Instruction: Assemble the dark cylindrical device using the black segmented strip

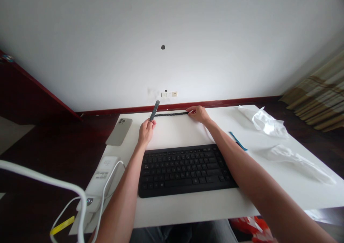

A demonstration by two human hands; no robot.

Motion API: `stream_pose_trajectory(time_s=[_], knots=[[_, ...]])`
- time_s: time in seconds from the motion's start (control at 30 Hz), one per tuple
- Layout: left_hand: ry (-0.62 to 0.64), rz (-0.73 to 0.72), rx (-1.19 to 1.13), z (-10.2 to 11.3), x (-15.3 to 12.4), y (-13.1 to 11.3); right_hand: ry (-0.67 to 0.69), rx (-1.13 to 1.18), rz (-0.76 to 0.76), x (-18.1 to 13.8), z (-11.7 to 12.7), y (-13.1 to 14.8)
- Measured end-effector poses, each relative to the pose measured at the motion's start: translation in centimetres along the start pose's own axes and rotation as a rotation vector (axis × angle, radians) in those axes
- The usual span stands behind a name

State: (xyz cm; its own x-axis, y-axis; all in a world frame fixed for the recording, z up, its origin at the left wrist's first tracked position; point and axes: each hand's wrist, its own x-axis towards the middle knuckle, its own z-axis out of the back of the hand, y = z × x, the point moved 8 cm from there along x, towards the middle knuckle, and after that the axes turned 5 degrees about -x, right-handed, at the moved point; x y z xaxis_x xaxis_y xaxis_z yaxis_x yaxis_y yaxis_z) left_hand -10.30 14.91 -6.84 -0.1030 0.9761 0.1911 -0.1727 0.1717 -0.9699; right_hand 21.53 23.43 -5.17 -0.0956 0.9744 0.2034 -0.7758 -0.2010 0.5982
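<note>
My left hand [146,131] is closed around a slim dark grey tool [154,110] with a paler tip, which points up and away from me. What kind of tool it is I cannot make out. From beside that tool a narrow black segmented strip [172,114] runs to the right along the far part of the table. My right hand [198,113] has its fingers together at the strip's right end. In front of both hands lies a black keyboard [185,168], partly covered by my right forearm.
On the left of the white table [172,133] are a phone [120,131], a white power strip [100,180] and a white cable [56,180]. A blue tool [238,141] lies right of the keyboard. Crumpled white plastic bags [266,123] rest farther right. A wall [118,56] stands behind.
</note>
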Motion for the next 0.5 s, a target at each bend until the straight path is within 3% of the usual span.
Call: stream_pose_trajectory(time_s=[0.5], knots=[[0.009, -0.003, 0.009, -0.07, 0.0, -0.09, -0.002, -0.018, 0.01, 0.13, -0.2, 0.03]])
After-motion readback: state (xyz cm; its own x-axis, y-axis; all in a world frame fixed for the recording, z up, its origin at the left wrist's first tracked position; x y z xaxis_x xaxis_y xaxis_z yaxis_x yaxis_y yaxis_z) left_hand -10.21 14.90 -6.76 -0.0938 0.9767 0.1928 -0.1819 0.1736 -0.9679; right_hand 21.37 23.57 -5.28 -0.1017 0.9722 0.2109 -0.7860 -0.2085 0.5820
